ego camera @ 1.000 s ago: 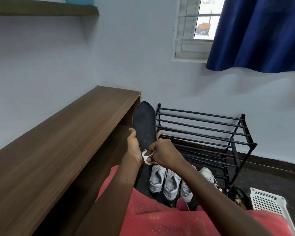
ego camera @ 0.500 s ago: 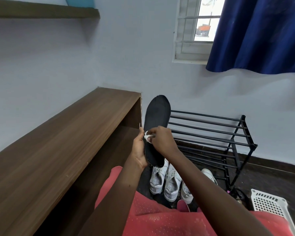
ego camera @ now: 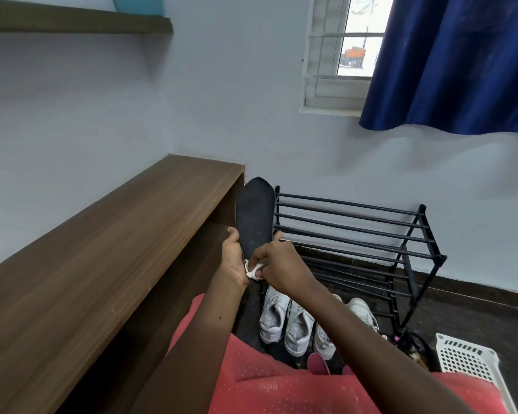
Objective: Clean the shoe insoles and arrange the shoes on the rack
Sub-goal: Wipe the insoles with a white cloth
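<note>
The left hand (ego camera: 234, 261) grips a dark insole (ego camera: 256, 216) by its lower end, fingers wrapped around the edges, and holds it upright in the air between the end of the wooden tabletop (ego camera: 102, 249) and the black rack (ego camera: 356, 222). The right hand (ego camera: 281, 267) has its fingers pinched on a small white cloth (ego camera: 253, 268), which is pressed against the bottom of the insole. Below the hands, white shoes (ego camera: 296, 327) stand side by side on the floor (ego camera: 461, 318) in front of the rack, with a white basket (ego camera: 467, 360) nearby.
</note>
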A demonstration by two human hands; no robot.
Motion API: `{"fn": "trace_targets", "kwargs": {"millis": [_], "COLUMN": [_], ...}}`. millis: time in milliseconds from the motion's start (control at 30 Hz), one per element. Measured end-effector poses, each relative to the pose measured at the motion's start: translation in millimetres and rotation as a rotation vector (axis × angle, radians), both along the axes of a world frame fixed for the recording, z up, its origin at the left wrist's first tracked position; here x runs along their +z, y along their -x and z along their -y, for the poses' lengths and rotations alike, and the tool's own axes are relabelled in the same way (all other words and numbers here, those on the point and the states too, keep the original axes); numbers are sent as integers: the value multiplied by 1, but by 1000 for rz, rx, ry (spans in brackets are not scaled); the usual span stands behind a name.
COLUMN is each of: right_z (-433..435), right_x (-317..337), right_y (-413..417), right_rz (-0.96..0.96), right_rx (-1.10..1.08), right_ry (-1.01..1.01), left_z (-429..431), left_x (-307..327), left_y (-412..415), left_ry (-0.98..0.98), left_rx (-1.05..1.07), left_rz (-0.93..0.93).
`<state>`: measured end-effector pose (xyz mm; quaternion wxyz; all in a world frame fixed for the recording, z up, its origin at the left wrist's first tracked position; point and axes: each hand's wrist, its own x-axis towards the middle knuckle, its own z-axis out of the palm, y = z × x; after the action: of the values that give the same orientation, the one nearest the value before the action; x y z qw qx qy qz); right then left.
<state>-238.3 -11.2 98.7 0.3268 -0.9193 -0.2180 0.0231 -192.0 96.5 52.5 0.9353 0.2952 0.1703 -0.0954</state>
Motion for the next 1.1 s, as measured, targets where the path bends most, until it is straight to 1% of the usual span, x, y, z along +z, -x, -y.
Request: {"fn": "trace_targets", "kwargs": {"millis": [67, 167, 233, 333, 433, 533, 600, 700, 800, 867, 967, 1100], "right_z": [-4, -8, -8, 0, 7, 7, 6, 3, 1, 2, 4, 8], "right_x": [-1, -2, -4, -8, -17, -19, -16, -13, -13, -13, -17, -22], "right_y": [-3, -8, -6, 0, 1, -4, -13, -26, -29, -24, -12, -1], "right_rz": [52, 105, 102, 98, 93, 170, 221, 263, 240, 201, 131, 29], "right_rx": [-49, -84, -56, 48, 139, 104, 57, -36, -73, -40, 18, -43], "right_ry": [-31, -84, -90, -2, 80, 176, 228, 256, 218, 170, 102, -44], "left_z": [0, 2, 0, -4, -4, 0, 5, 10, 11, 9, 5, 5], "left_x": [3, 2, 4, 6, 7, 7, 10, 10, 9, 9, 9, 6], "left_y": [3, 7, 8, 7, 7, 6, 7, 8, 6, 4, 2, 2], "left_ry": [-65, -84, -96, -75, -57, -59, -106, -143, -155, -145, -41, -39], "left_rx": [-45, -138, -112, 33, 58, 26, 0, -19, -27, -7, 41, 53], "left_rz": [-23, -70, -71, -63, -71, -80, -62, -45, -38, -29, -6, 13]}}
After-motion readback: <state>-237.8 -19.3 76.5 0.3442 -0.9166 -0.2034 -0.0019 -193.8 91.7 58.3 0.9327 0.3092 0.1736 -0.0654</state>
